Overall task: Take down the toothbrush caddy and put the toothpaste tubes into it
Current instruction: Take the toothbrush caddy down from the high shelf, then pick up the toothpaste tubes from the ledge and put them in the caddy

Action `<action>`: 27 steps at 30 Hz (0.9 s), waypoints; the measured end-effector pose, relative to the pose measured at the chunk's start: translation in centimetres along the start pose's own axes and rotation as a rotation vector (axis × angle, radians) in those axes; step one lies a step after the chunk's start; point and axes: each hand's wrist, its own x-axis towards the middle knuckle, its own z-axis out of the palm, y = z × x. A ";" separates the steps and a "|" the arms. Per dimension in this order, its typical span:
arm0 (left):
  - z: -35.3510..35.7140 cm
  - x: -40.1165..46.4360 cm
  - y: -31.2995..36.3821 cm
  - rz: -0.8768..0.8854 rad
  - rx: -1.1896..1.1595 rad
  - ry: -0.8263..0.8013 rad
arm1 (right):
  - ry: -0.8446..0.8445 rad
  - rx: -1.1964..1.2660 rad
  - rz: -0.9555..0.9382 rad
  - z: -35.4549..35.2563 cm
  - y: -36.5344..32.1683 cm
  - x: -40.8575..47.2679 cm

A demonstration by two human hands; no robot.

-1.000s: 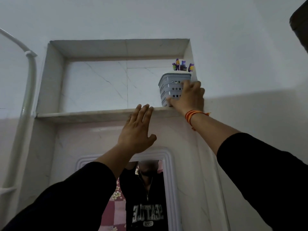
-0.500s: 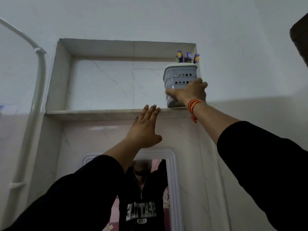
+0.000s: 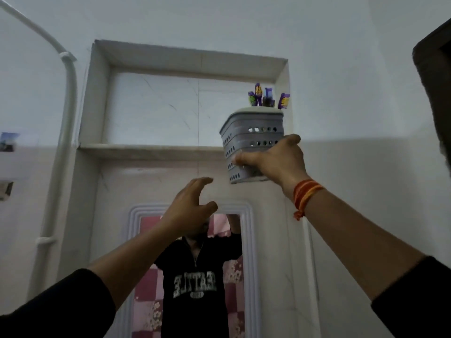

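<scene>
A grey perforated toothbrush caddy hangs in the air in front of the right end of the marble niche shelf, its base below the shelf edge. Several purple toothbrushes stick out of its top. My right hand grips its lower part, fingers wrapped round the front. My left hand is raised below and to the left of the caddy, fingers curled and apart, holding nothing. No toothpaste tubes are in sight.
A white-framed mirror sits under the niche and reflects a person in a black top. A white pipe runs down the left wall. A dark object juts in at the right edge.
My right hand has lifted the caddy off the shelf and brought it down and towards me. My left hand has dropped from the shelf edge and curled its fingers.
</scene>
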 end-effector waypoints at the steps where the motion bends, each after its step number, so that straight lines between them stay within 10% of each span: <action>1: 0.4 -1.4 -0.6 -0.008 -0.040 -0.006 | -0.017 0.018 0.021 0.4 1.0 -1.5; 16: 15.1 -29.1 -13.0 -0.535 -0.229 -0.545 | -0.139 0.013 0.352 6.9 24.2 -34.7; 27: 24.1 -40.6 -20.0 -0.732 0.073 -1.069 | -0.174 0.010 0.732 6.9 33.8 -52.9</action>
